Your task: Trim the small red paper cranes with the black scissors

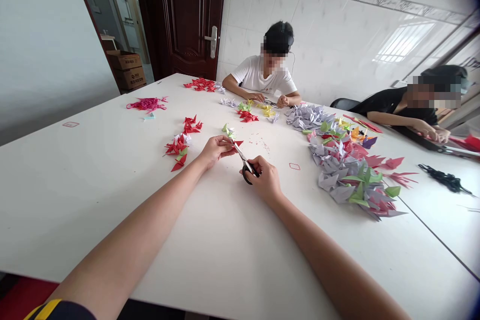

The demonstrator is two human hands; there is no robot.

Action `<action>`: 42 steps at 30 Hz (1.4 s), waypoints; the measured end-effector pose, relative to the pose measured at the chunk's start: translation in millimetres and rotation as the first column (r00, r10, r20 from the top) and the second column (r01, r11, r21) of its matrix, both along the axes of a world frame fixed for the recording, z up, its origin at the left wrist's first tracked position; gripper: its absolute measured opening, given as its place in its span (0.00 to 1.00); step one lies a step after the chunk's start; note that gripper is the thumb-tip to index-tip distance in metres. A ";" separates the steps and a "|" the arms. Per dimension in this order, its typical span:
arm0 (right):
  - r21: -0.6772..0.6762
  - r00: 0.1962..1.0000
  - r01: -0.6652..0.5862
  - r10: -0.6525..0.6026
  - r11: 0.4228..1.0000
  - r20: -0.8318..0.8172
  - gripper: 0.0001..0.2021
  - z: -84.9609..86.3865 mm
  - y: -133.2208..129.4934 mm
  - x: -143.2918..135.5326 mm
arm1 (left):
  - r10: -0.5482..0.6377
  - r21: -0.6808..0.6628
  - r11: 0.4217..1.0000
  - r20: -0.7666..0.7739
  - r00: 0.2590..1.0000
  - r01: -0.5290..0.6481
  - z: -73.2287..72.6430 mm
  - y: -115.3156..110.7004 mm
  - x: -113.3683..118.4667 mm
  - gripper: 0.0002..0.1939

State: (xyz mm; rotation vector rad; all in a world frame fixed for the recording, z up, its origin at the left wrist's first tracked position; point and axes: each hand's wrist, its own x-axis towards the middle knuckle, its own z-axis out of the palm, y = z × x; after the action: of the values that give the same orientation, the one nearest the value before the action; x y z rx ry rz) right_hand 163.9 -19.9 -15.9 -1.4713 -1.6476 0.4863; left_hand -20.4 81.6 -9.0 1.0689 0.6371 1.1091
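Observation:
Between the fingertips of my left hand [216,151] is a red folded paper crane [237,145], held just above the table. My right hand [264,175] is closed round the black handles of a pair of scissors [245,164]. The scissor blades reach up and left to the red paper, overlapping it; whether they cut into it I cannot tell. Just behind lies a pale green paper crane [227,130]. Tiny red paper scraps [262,142] are scattered to the right. Left of my left hand, several red, white and green cranes [177,146] lie in a row.
A large heap of grey, pink and green paper cranes [345,175] spreads over the right side of the white table [210,250]. Pink cord [147,104] lies at the far left, black cord [446,178] at the far right. Two people sit opposite, one in a white shirt [258,74], one in black.

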 end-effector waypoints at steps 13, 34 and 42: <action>0.013 1.000 -0.003 0.003 1.000 0.026 0.13 0.9 0.0 -0.7 | 0.005 -0.009 1.000 0.012 1.000 -0.005 -2.4 1.9 0.3 0.15; -0.008 0.994 0.024 -0.023 1.000 0.108 0.14 5.7 -2.3 -4.2 | -0.028 0.003 1.000 -0.035 0.999 0.028 1.9 -2.7 1.3 0.17; -0.008 0.995 0.021 -0.020 1.000 0.099 0.14 5.0 -1.7 -3.8 | -0.031 0.019 0.999 -0.030 0.999 0.032 1.6 -2.8 1.1 0.16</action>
State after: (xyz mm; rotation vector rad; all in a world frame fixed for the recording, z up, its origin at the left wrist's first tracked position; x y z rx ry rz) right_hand 160.1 -21.6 -11.0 -1.5391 -1.7074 0.4155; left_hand -19.2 78.8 -7.4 1.1102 0.6319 1.0762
